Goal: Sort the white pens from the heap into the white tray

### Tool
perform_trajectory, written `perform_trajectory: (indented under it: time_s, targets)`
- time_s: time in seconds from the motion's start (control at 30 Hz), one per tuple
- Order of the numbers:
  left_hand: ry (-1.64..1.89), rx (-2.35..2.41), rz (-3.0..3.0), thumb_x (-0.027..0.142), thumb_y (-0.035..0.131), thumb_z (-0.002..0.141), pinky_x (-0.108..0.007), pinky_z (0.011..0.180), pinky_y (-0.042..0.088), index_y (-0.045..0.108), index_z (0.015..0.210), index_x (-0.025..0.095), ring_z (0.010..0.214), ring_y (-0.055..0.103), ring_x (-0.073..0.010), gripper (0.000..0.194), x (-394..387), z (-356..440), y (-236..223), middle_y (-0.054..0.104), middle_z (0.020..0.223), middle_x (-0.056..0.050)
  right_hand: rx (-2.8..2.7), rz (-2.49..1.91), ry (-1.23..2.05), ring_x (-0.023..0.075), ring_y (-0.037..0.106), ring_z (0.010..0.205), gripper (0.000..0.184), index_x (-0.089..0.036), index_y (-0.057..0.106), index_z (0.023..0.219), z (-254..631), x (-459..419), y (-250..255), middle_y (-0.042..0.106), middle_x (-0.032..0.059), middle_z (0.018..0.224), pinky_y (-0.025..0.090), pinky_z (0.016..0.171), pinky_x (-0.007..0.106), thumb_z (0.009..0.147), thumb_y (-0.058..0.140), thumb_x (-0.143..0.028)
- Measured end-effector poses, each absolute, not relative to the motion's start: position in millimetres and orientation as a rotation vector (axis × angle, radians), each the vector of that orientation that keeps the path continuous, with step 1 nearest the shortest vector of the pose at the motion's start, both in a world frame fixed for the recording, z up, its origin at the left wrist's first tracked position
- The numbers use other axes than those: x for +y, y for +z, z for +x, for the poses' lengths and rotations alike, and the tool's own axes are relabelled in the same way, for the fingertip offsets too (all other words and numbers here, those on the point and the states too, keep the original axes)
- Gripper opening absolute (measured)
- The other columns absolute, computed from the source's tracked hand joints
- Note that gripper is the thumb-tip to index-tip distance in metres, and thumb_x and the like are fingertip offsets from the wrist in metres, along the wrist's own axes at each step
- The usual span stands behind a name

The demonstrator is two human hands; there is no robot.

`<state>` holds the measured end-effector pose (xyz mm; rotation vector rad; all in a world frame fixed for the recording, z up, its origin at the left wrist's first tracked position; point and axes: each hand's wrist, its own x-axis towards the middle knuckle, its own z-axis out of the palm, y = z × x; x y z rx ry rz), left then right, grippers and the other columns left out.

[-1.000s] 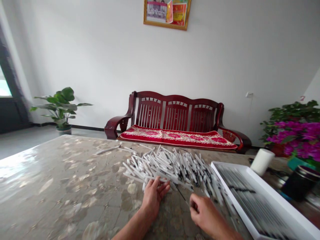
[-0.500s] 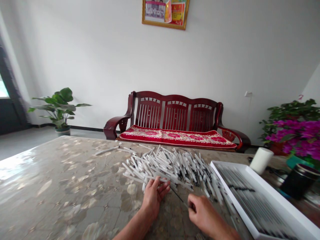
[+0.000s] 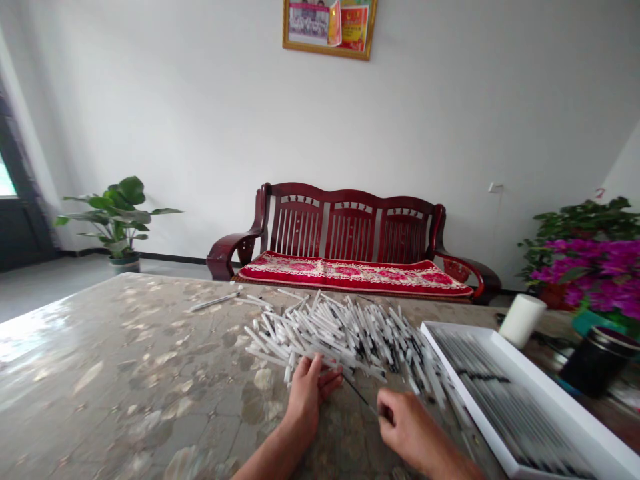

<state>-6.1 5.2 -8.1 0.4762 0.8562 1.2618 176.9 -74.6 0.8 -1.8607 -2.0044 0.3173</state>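
Item: right hand [image 3: 405,423], pinched closed on a thin black rod [image 3: 357,395]; left hand [image 3: 305,400], curled against a loose pile of white plastic tubes [image 3: 340,340], grip unclear, pile beside a white tray [image 3: 450,377].

The head view looks forward and down. It sits close above the left hand [image 3: 305,400] and right hand [image 3: 413,427]

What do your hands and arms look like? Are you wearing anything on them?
The left hand and right hand are bare, with no gloves. The left forearm and right forearm are bare too. No sleeve, ring, watch or bracelet shows on them.
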Motion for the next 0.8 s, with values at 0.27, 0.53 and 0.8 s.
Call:
perform_trajectory:
  time_s: [0.27,0.53,0.8]
  targets:
    - [1.289,0.884,0.616,0.042,0.08,0.071,-0.033,0.06,0.06,0.059,0.077,0.021,0.059,0.07,-0.0179,0.03,13.5,-11.6,-13.7,0.071,0.074,-0.002,-1.87,-1.714,0.159,0.0133,0.062,0.062,0.017,-0.021,0.062,0.073,186.2,-70.6,2.9,0.069,0.0002,0.069,0.039,0.058,0.021,0.078,0.05,-0.009]
    - [1.279,0.854,0.524,0.028,0.081,0.076,-0.022,0.056,0.058,0.058,0.069,0.017,0.061,0.07,-0.0142,0.026,18.6,-16.4,-4.1,0.068,0.066,-0.001,-1.628,-1.481,0.149,0.0172,0.065,0.06,0.014,-0.021,0.064,0.08,186.6,-62.5,4.2,0.069,0.0037,0.068,0.048,0.057,0.024,0.084,0.052,-0.028]
    - [1.266,0.826,0.482,0.017,0.082,0.074,-0.02,0.056,0.059,0.059,0.066,0.016,0.059,0.071,-0.014,0.025,15.9,-16.0,-0.5,0.066,0.062,0.001,-1.462,-1.387,0.25,0.0176,0.066,0.062,0.015,-0.021,0.066,0.081,180.4,-55.9,1.5,0.068,0.0035,0.069,0.051,0.062,0.025,0.084,0.06,-0.035]
